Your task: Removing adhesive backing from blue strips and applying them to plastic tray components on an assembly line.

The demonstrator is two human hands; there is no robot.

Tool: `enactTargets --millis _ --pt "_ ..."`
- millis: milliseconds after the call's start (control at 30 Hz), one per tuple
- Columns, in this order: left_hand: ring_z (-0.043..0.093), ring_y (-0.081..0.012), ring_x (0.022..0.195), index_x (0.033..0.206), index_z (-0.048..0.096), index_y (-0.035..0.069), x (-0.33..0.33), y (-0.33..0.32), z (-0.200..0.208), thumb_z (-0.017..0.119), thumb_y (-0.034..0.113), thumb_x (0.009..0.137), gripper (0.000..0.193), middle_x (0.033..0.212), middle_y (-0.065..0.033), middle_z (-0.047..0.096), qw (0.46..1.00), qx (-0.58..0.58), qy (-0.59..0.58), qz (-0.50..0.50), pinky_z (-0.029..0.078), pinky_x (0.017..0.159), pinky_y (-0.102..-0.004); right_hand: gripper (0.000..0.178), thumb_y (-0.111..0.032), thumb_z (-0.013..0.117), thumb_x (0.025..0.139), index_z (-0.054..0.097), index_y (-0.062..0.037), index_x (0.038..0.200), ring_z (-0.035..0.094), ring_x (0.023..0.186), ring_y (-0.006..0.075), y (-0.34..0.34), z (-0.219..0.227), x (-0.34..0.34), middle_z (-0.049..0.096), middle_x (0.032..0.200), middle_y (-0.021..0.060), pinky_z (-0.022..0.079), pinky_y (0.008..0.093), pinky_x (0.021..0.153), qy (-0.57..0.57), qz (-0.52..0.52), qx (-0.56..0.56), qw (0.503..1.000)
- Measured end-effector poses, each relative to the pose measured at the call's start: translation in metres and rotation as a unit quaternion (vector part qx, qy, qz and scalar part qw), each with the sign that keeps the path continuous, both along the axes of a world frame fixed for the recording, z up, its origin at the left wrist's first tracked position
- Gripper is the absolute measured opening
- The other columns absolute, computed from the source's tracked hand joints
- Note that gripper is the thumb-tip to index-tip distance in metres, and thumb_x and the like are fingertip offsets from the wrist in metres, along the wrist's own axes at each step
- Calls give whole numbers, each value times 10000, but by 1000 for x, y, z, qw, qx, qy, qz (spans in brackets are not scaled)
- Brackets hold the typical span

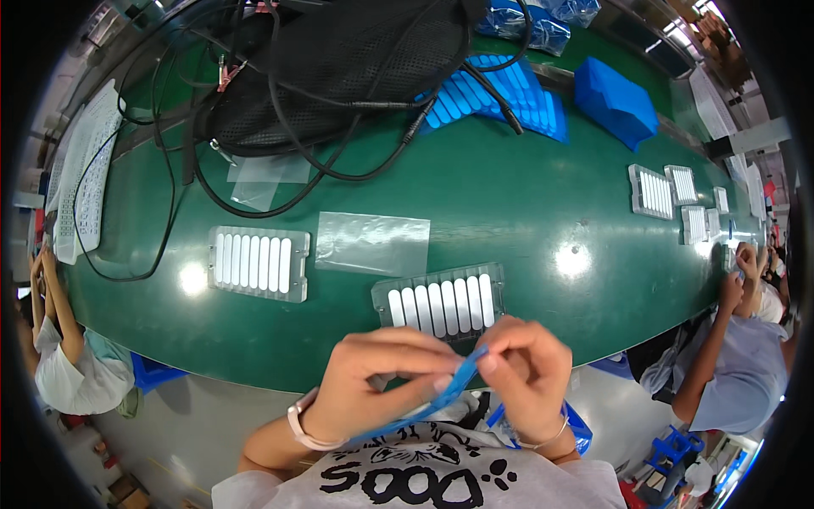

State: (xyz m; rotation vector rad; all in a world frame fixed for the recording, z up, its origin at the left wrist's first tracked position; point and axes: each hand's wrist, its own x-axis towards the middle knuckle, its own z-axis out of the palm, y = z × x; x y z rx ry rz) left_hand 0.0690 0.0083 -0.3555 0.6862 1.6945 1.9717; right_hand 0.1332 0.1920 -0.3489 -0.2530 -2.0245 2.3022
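Observation:
In front of my chest, my left hand [377, 373] and my right hand [532, 373] are closed on a thin blue film sheet [456, 387]. The sheet is seen nearly edge-on, and its lower part hangs down by my shirt. My right thumb and fingers pinch its upper end, while my left fingers grip it a little lower. Just beyond my hands lies a clear plastic tray [498, 293] with a row of white rounded strips [436, 307]. A similar clear tray [299, 270] with white strips is farther left.
A clear plastic bag [373, 244] lies between the trays. Behind are a black mesh bag [339, 76], looping black cables [275, 208], blue sheets of strips [543, 110] and a blue packet [615, 100]. More trays [651, 192] and a co-worker [738, 365] are at right; another person [72, 365] sits left.

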Motion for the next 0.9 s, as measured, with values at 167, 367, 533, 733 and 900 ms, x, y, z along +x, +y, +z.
enactTargets --millis 167,367,533,733,900 --pt "654 -161 806 981 712 9 22 14 2 743 -19 752 233 932 -99 672 996 -23 -71 54 536 635 -243 172 23 724 732 639 -11 877 554 709 185 -11 -12 15 625 871 111 442 261 659 116 -36 176 977" --pt "657 -159 749 966 710 -2 39 16 -13 731 -40 750 220 916 -103 681 993 -13 4 114 533 630 -245 171 8 735 715 640 -16 856 558 745 203 -12 -17 20 606 909 113 442 285 639 150 -50 237 959" --pt "670 -220 769 892 682 -40 37 16 -16 761 -27 725 185 896 -174 679 996 -20 -8 91 542 673 -305 163 -9 721 722 616 -23 847 575 732 227 -9 -21 26 654 907 107 448 307 627 164 -67 219 959" --pt "667 -245 782 952 682 -36 40 17 -22 760 11 742 229 907 -150 675 998 20 1 60 537 692 -315 171 -12 730 716 616 -40 840 544 726 204 -7 -24 28 631 898 87 429 300 629 166 -48 261 950" --pt "680 -231 760 911 689 -31 40 17 -22 745 -68 717 205 865 -148 687 995 9 19 101 556 638 -283 188 -2 748 694 620 -46 825 538 729 194 -10 -25 26 594 881 75 420 294 618 173 -63 292 938"
